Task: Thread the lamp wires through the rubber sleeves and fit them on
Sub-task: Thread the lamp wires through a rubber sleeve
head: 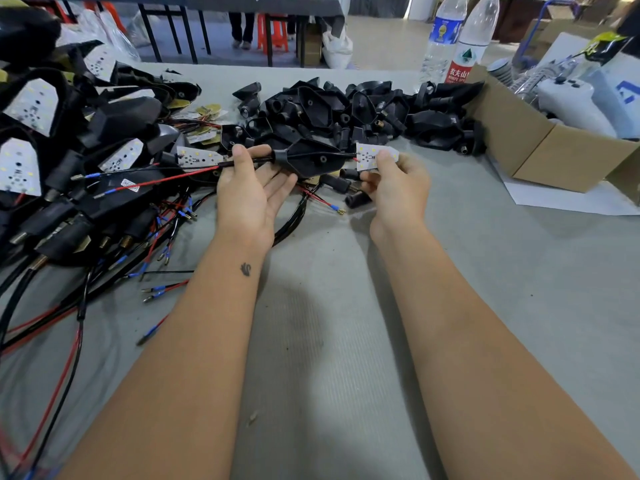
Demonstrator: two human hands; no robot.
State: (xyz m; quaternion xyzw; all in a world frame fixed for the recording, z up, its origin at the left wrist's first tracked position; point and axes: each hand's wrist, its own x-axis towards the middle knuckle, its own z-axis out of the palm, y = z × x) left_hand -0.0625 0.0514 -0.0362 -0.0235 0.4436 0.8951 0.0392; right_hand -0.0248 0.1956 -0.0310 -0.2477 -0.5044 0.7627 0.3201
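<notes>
My left hand (247, 188) is palm up over the counter (346, 341), thumb pinching the black sheathed wire (242, 162) against the fingers, the other fingers loosely spread under it. The wire runs right into the neck of a black rubber sleeve (310, 161), which hangs above the counter between my two hands. Out of the sleeve's right end comes a short red lead to a white LED board (375, 155), which my right hand (398, 192) grips between thumb and curled fingers. Past my left thumb the red wire (156, 181) trails left to a blue-tipped end.

Left side of the counter: a pile of finished lamps (69, 133) with white boards showing, wires tangled below. Behind the hands: a heap of loose black sleeves (363, 109). A few small black plugs lie just under my right hand. Right edge: an open cardboard box (540, 147). Far back: two water bottles (457, 36).
</notes>
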